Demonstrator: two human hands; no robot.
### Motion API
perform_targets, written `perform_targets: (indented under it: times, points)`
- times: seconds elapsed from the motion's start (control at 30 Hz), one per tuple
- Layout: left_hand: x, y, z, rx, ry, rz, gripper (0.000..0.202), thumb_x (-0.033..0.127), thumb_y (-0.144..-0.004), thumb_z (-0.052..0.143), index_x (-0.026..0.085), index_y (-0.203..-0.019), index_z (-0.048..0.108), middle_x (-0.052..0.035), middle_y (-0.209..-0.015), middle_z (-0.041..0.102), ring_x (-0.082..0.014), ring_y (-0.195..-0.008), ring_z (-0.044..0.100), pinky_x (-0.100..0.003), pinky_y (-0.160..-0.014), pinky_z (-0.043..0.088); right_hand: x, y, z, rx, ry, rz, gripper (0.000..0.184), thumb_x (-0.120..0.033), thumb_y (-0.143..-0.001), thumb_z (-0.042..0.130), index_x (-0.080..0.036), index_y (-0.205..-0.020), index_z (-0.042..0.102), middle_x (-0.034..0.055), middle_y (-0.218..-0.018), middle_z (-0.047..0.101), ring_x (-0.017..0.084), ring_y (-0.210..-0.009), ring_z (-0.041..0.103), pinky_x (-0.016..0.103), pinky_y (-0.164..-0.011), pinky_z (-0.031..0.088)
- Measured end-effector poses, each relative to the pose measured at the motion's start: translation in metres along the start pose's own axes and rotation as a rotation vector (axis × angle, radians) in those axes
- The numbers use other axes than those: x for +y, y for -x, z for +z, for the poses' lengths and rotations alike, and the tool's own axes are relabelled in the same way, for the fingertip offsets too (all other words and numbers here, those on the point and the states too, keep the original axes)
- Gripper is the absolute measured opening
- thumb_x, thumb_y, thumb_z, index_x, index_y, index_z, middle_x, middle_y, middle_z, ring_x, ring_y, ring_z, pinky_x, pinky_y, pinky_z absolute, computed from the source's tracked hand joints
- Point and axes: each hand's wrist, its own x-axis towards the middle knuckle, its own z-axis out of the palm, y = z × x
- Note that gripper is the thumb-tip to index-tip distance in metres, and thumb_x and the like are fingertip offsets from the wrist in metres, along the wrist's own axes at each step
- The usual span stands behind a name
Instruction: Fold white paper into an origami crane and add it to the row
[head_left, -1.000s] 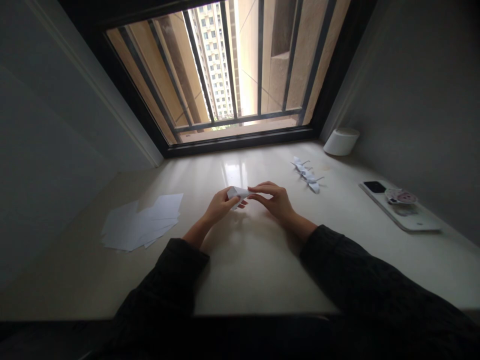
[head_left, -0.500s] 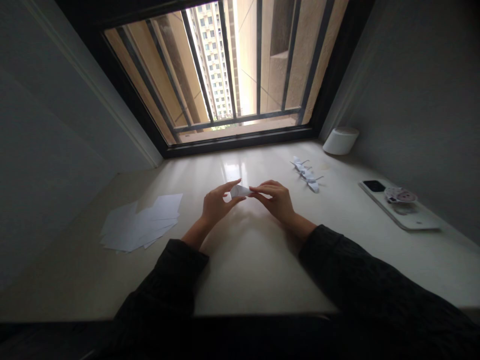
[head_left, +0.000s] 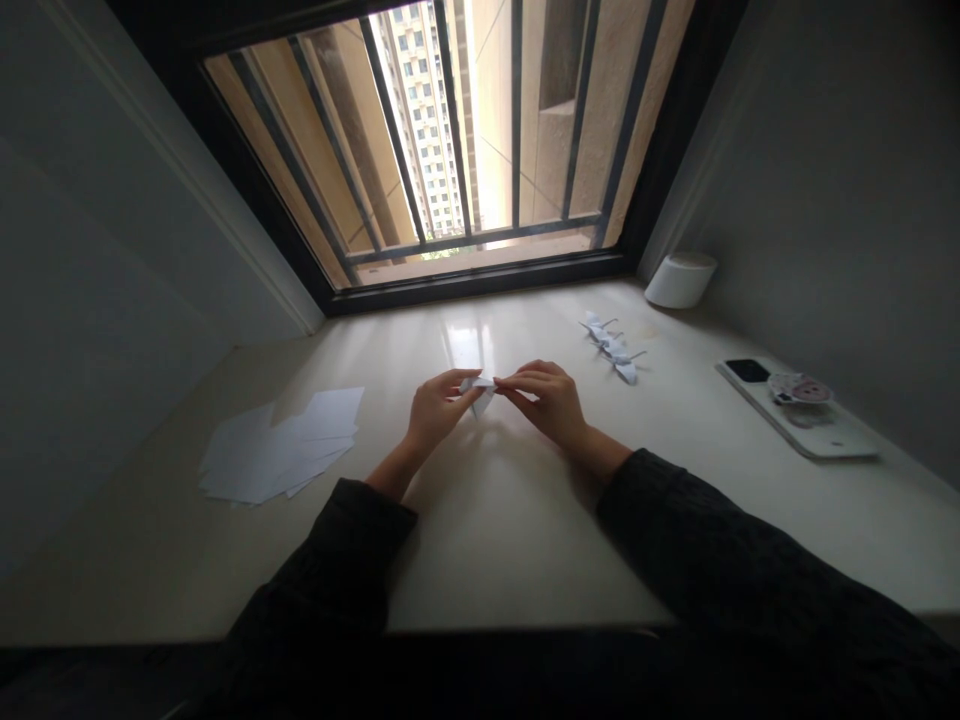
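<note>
In the head view, both hands are meeting over the middle of the table (head_left: 495, 540), a little toward its far edge. The left hand (head_left: 433, 412) and the right hand (head_left: 553, 402) are each gripping one end of a small folded paper (head_left: 481, 389), with their fingers clamped on it from either side. The paper is sitting between the two hands with one point dipping down. Whether it is touching the surface is not clear.

Judging by the grip, a crease is being worked. It would go best with the edges lined up before pressing, the pinch running along the fold line, and the pull staying gentle so the thin paper is not tearing.

Loose white sheets (head_left: 281, 445) are lying fanned near the left edge. Small folded figures (head_left: 611, 345) are sitting toward the far right, a white round container (head_left: 681, 280) is standing in the far right corner, and a phone (head_left: 799, 412) is lying along the right edge.
</note>
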Motion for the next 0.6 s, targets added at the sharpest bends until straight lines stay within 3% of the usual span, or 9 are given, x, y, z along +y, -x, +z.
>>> perform_targets:
  times: [0.4,0.47,0.6]
  points:
    - [-0.003,0.001,0.001,0.019,-0.085,-0.053,0.033,0.041,-0.077,0.065,0.03,-0.107,0.068,-0.0037,-0.104,0.07,-0.0204,-0.083,0.067,-0.03,-0.068,0.053,-0.007,-0.001,-0.002,0.056,-0.018,-0.029,0.014,-0.029,-0.083,0.064,-0.028,-0.092,0.073,0.0021,-0.081,0.073,0.019,-0.077,0.062,0.035,-0.075,0.048]
    - [-0.004,-0.002,0.0,0.027,-0.02,-0.07,0.035,0.041,-0.078,0.064,0.027,-0.11,0.067,-0.0052,-0.106,0.069,-0.0202,-0.084,0.066,-0.029,-0.068,0.053,-0.01,-0.003,-0.003,0.08,-0.093,0.018,0.017,-0.03,-0.082,0.065,-0.027,-0.096,0.072,0.003,-0.084,0.073,0.019,-0.078,0.062,0.036,-0.076,0.048]
    - [-0.002,-0.005,-0.002,-0.045,0.324,-0.168,0.047,0.041,-0.075,0.067,0.02,-0.116,0.061,-0.0089,-0.104,0.069,-0.0203,-0.089,0.066,-0.031,-0.073,0.054,-0.012,-0.005,-0.002,0.095,-0.325,0.195,0.027,-0.036,-0.079,0.067,-0.027,-0.104,0.069,0.0042,-0.09,0.072,0.019,-0.082,0.063,0.035,-0.077,0.049]
